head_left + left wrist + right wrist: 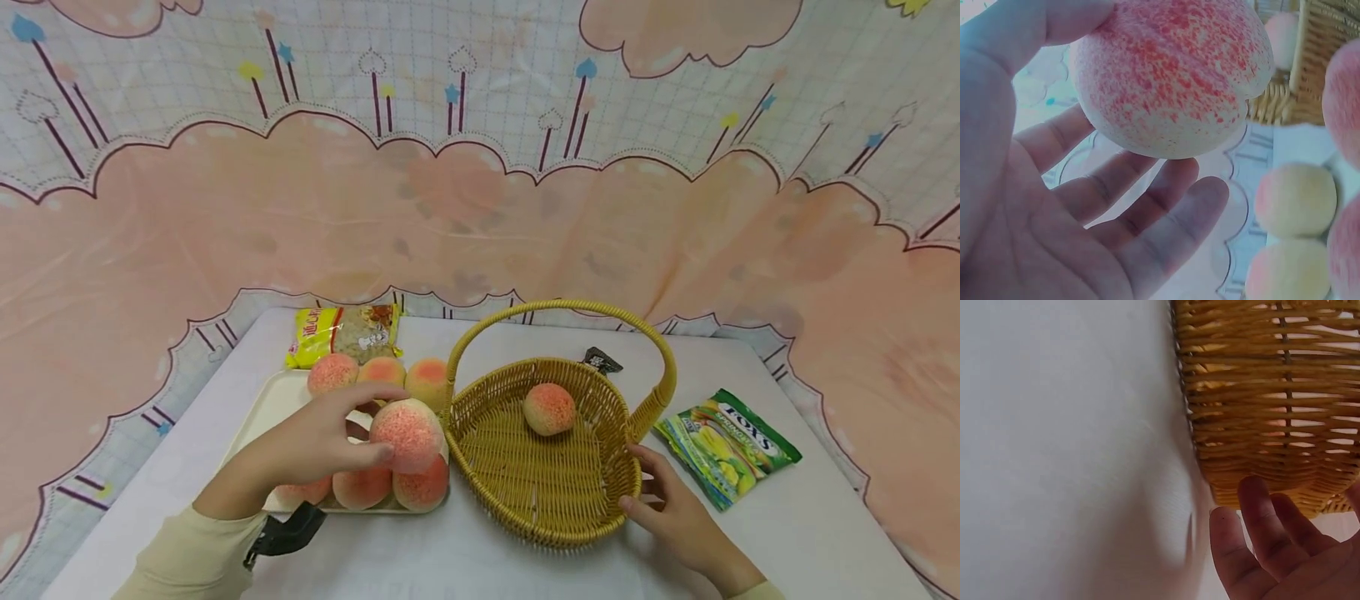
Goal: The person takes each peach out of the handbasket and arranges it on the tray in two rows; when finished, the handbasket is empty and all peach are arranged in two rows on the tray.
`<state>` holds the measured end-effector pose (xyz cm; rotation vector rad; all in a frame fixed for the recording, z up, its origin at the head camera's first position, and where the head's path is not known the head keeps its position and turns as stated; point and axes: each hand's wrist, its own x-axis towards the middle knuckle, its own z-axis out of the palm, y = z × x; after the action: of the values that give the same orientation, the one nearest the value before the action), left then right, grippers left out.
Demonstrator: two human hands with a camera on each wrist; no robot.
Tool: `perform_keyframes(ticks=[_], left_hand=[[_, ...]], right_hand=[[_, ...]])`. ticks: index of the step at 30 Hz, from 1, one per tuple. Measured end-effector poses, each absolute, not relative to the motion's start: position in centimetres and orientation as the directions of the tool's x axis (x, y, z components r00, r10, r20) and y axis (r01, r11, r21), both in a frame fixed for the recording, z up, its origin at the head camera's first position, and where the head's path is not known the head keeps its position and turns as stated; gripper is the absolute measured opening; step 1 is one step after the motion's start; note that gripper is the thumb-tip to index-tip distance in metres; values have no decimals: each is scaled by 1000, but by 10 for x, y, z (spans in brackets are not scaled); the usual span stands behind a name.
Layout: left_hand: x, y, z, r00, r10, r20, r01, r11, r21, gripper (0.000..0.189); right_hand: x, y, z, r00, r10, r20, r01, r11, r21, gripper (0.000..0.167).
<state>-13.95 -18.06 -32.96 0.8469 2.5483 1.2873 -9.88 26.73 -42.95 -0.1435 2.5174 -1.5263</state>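
My left hand [330, 433] grips a pink-speckled peach [407, 436] above the tray, thumb on one side and fingertips under it in the left wrist view. Several more peaches [362, 487] sit on the cream tray [258, 408] below, some hidden by the hand. To the right stands a woven wicker basket [536, 492] with a tall arched handle, and one peach [550, 409] lies inside it. My right hand [678, 517] holds the basket's right side, thumb at the rim. Its fingertips [1254, 494] press the outer weave in the right wrist view.
Behind the tray lies a yellow noodle-like food packet [345, 333]. A green candy bag [731, 446] is right of the basket, and a small black packet [602, 360] lies behind it. A patterned curtain [480, 217] hangs at the back of the white table [510, 575].
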Motion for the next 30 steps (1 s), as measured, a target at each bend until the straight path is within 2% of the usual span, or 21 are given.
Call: perform_keyframes(ticks=[14,19,25,30], left_hand=[[-117,-255,-348,-945,303,123,282,567,774,55],[-112,-281,-360,-965,212,156,254,599,759,56],[-116,-304,-372,-983,117,140,182,679,711,61],[-122,-319,-381,-987,78,140,156,671,725,62]], right_hand=[[-104,273,-430,-954,-298,-27,-109,432,-895,71],[-107,273,-430,-948,-319,-24,-120,423,-898,74],[-107,272,-428,-949,-313,-22,-121,430,-895,76],[-107,271,-427,-951,-310,-9,-134,436,-890,76]])
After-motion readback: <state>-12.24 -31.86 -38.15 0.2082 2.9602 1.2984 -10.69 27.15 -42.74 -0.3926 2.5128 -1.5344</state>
